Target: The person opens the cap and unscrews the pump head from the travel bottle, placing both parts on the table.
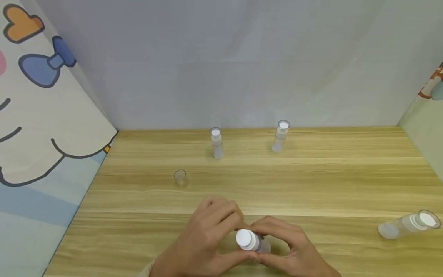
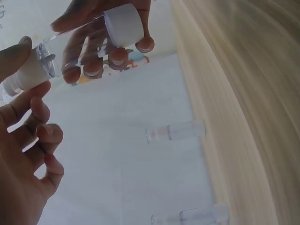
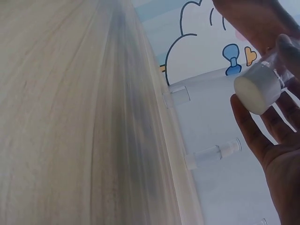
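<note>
Both hands hold one small clear bottle with a white pump top (image 1: pixel 244 238) close over the near part of the table. My left hand (image 1: pixel 207 238) pinches its white collar (image 2: pixel 33 70) between thumb and forefinger, the other fingers loosely bent. My right hand (image 1: pixel 294 246) grips the clear body (image 2: pixel 77 44), its fingers showing through the plastic in the left wrist view. The bottle's white base (image 3: pixel 255 91) points away from the left hand. Ahead of the left hand, a clear cap (image 1: pixel 180 177) stands apart on the wood.
Two similar capped bottles, one left (image 1: pixel 217 144) and one right (image 1: pixel 280 136), stand near the table's back edge. A third capped bottle (image 1: pixel 403 225) is at the far right. Pale cloth (image 1: pixel 242 65) rises behind the wooden table (image 1: pixel 328 184), and a cartoon-printed panel (image 1: pixel 52 111) borders the left.
</note>
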